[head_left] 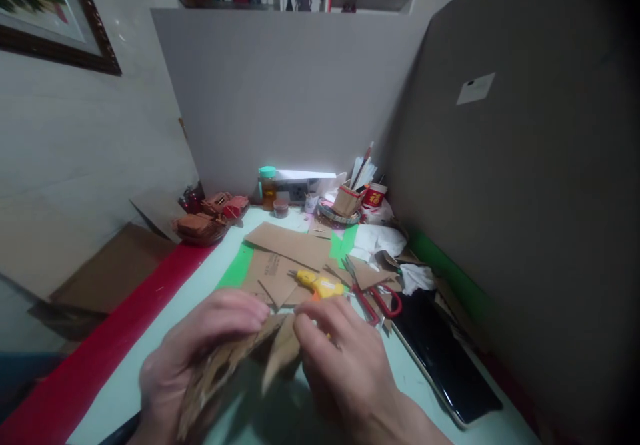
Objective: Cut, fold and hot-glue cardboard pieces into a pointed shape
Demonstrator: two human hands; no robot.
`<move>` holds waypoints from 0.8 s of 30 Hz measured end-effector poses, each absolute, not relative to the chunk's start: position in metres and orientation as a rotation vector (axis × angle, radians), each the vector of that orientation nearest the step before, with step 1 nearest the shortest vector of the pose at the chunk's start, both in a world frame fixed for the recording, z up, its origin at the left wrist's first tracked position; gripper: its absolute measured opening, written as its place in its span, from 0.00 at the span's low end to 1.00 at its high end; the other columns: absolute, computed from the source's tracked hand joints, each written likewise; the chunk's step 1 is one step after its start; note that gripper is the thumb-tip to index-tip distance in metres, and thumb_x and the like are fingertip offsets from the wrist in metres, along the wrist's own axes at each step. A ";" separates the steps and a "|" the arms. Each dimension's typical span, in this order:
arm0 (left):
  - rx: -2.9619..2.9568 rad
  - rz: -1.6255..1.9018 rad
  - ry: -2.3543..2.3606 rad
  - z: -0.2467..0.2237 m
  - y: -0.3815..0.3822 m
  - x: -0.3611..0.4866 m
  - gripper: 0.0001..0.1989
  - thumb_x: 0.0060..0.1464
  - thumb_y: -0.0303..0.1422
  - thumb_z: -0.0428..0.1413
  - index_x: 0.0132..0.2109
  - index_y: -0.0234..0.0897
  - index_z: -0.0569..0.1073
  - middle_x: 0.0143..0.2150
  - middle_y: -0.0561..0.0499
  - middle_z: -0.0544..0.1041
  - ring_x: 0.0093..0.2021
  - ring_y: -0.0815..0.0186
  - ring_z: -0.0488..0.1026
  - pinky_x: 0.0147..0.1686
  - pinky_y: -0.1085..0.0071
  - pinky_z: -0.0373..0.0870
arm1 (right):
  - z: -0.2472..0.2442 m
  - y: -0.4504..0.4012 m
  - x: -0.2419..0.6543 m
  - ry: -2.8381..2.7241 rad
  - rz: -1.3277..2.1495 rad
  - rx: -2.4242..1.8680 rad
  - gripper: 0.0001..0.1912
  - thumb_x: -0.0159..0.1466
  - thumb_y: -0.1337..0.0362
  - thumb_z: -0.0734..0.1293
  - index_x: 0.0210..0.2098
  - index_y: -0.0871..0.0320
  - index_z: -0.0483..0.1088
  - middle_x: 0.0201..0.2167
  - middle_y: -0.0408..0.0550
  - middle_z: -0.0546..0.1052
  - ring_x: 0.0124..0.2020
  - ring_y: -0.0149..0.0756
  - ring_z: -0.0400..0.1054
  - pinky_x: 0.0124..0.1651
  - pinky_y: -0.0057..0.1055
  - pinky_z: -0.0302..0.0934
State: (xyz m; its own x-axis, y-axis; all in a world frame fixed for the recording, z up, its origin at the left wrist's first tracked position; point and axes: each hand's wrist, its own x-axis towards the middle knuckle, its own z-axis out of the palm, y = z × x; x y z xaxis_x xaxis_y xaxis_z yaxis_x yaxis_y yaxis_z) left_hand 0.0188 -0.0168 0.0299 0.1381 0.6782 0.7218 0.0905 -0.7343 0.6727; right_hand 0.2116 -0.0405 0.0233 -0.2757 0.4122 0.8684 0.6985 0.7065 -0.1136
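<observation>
Near the front of the table, my left hand (200,345) is wrapped round a folded brown cardboard piece (220,368) with rough, torn-looking edges. My right hand (345,358) pinches a pointed cardboard flap (283,351) at its upper end. Whether the flap is joined to the larger piece cannot be made out, as my fingers cover the meeting place. Just beyond my right hand lies a yellow glue gun (320,285). Red-handled scissors (373,295) rest to its right, blades pointing away.
Flat cardboard sheets (290,245) and offcuts cover the middle of the table. At the right lies a black phone-like slab (445,358). Behind stand a stick holder (349,199), a teal-lidded jar (268,188) and reddish-brown craft pieces (200,223). Grey panels (300,98) rise at the back and right.
</observation>
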 end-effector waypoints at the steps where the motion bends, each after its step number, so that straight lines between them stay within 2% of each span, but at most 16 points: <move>1: 1.998 1.719 0.703 0.026 -0.017 0.018 0.06 0.60 0.38 0.60 0.42 0.52 0.82 0.37 0.50 0.82 0.42 0.56 0.78 0.45 0.62 0.77 | 0.025 -0.043 0.210 -1.894 -0.449 -0.855 0.11 0.65 0.77 0.60 0.43 0.61 0.71 0.35 0.55 0.79 0.31 0.38 0.70 0.30 0.31 0.65; 3: 2.100 1.883 0.696 0.017 -0.018 0.019 0.11 0.63 0.41 0.55 0.46 0.53 0.82 0.38 0.48 0.81 0.43 0.53 0.77 0.46 0.58 0.77 | 0.030 -0.049 0.208 -1.868 -0.600 -0.843 0.12 0.65 0.80 0.61 0.40 0.63 0.73 0.32 0.55 0.79 0.29 0.37 0.71 0.31 0.31 0.67; 6: 2.224 2.007 0.739 0.004 -0.021 0.022 0.13 0.62 0.36 0.55 0.50 0.53 0.81 0.40 0.47 0.80 0.46 0.50 0.76 0.49 0.54 0.77 | 0.034 -0.057 0.206 -1.784 -0.713 -0.848 0.11 0.65 0.79 0.64 0.36 0.60 0.74 0.29 0.51 0.79 0.29 0.37 0.74 0.32 0.31 0.70; 9: 2.231 2.063 0.790 -0.002 -0.030 0.024 0.15 0.59 0.33 0.57 0.51 0.55 0.81 0.41 0.48 0.79 0.48 0.47 0.76 0.49 0.49 0.78 | 0.036 -0.064 0.209 -1.799 -0.736 -0.873 0.11 0.65 0.78 0.66 0.36 0.56 0.76 0.31 0.49 0.80 0.32 0.38 0.77 0.32 0.30 0.73; 11: 2.223 2.034 0.893 -0.002 -0.039 0.023 0.17 0.57 0.33 0.59 0.52 0.59 0.80 0.41 0.48 0.80 0.47 0.47 0.77 0.48 0.48 0.79 | 0.037 -0.069 0.212 -1.903 -0.729 -0.916 0.11 0.67 0.77 0.66 0.37 0.56 0.78 0.34 0.50 0.81 0.34 0.38 0.78 0.34 0.29 0.75; 15: 2.275 1.886 1.007 -0.002 -0.050 0.025 0.29 0.51 0.30 0.64 0.57 0.65 0.75 0.39 0.48 0.82 0.45 0.46 0.77 0.49 0.45 0.78 | 0.038 -0.077 0.218 -2.027 -0.726 -0.947 0.13 0.69 0.76 0.63 0.38 0.56 0.78 0.37 0.51 0.83 0.36 0.36 0.78 0.37 0.27 0.76; 17: 2.277 1.954 0.978 -0.004 -0.050 0.030 0.29 0.53 0.28 0.63 0.58 0.64 0.75 0.38 0.49 0.80 0.45 0.48 0.76 0.49 0.47 0.77 | 0.039 -0.078 0.219 -2.040 -0.714 -0.928 0.14 0.69 0.77 0.63 0.38 0.57 0.79 0.37 0.51 0.83 0.35 0.35 0.78 0.38 0.26 0.76; 21: 2.331 2.139 0.895 -0.005 -0.044 0.044 0.31 0.54 0.20 0.59 0.60 0.56 0.74 0.41 0.52 0.76 0.46 0.54 0.74 0.48 0.57 0.76 | 0.037 -0.074 0.218 -2.008 -0.670 -0.904 0.13 0.66 0.79 0.65 0.37 0.59 0.79 0.35 0.52 0.82 0.34 0.36 0.78 0.38 0.25 0.75; 24: 2.396 2.079 0.866 -0.001 -0.044 0.048 0.27 0.58 0.24 0.58 0.61 0.54 0.73 0.44 0.51 0.76 0.49 0.53 0.74 0.50 0.55 0.75 | 0.029 -0.065 0.213 -1.900 -0.683 -0.882 0.12 0.65 0.80 0.65 0.35 0.60 0.78 0.34 0.53 0.82 0.34 0.37 0.77 0.34 0.27 0.74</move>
